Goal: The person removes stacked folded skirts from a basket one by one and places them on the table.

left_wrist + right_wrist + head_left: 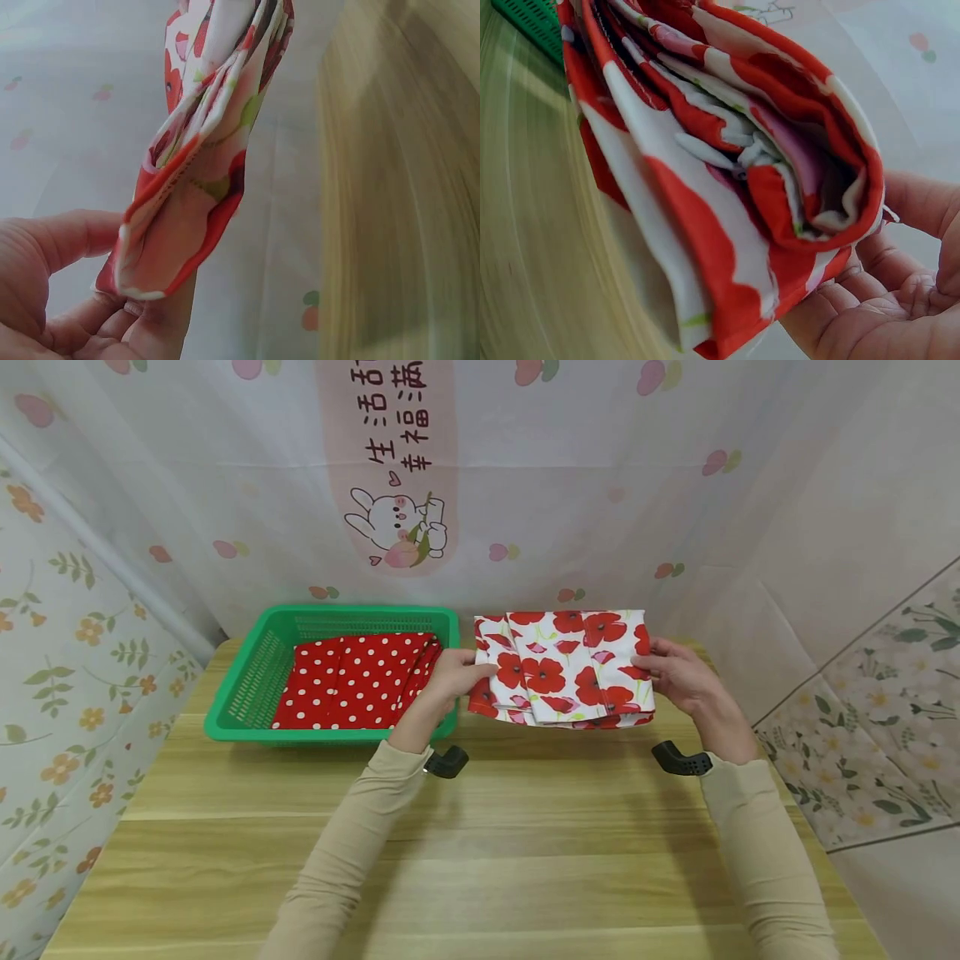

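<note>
A folded white cloth with red poppies (558, 672) is held up between both hands, over the back of the table. My left hand (456, 675) pinches its left end, thumb in front; the left wrist view shows the layered edge of the cloth (187, 217) between thumb and fingers. At the opposite end, my right hand (678, 672) grips the side edge. In the right wrist view the cloth's rolled layers (727, 202) show, with a small white tab (705, 151) resembling a zipper pull among them. The right fingers (900, 274) lie partly behind the cloth.
Left of the cloth stands a green plastic basket (300, 735) holding a folded red polka-dot cloth (360, 681). Both are on the wooden table (525, 843). A printed curtain (562, 510) hangs behind, and patterned sheets (67, 693) line the sides.
</note>
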`<state>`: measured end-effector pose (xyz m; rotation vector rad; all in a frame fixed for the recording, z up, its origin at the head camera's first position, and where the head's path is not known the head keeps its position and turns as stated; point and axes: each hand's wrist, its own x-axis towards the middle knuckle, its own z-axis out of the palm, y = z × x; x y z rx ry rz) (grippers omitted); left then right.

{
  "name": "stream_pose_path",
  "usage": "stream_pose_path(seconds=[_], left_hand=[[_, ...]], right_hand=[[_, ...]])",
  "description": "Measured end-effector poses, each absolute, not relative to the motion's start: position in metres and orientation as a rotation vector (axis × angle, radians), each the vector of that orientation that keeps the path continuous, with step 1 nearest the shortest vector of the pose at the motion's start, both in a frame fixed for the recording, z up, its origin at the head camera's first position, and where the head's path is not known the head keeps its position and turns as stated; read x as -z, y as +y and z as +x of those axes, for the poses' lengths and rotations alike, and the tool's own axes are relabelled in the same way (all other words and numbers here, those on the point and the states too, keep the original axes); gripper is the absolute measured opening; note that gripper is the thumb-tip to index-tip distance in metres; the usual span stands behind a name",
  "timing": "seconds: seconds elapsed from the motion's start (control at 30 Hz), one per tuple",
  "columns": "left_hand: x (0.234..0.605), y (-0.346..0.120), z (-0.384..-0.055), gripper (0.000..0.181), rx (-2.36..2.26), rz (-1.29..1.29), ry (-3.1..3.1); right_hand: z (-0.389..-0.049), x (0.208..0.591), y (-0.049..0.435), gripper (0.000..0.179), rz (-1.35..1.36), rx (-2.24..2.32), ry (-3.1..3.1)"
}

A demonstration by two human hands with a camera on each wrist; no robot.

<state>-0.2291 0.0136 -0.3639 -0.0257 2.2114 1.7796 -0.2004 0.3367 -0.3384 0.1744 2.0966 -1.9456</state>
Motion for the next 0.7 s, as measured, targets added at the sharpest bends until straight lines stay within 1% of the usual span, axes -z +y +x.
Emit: stream_pose_path(seconds=[0.3, 0.53, 0.7], left_hand=[[0.368, 0.026, -0.227, 0.025, -1.735, -0.008, 2.309], [0.373, 0.037, -0.225, 0.022, -1.679, -0.046, 2.401], [0.38, 0.043, -0.225, 0.023, -1.661, -0.06, 2.414]], right_hand=[[-0.202, 0.349, 0.345, 0.02, 0.221, 1.965, 2.092], [-0.204, 0.358, 0.348, 0.008, 0.24, 1.996, 2.062], [-0.205, 0.367, 0.351, 0.013, 0.277, 1.998, 2.044]])
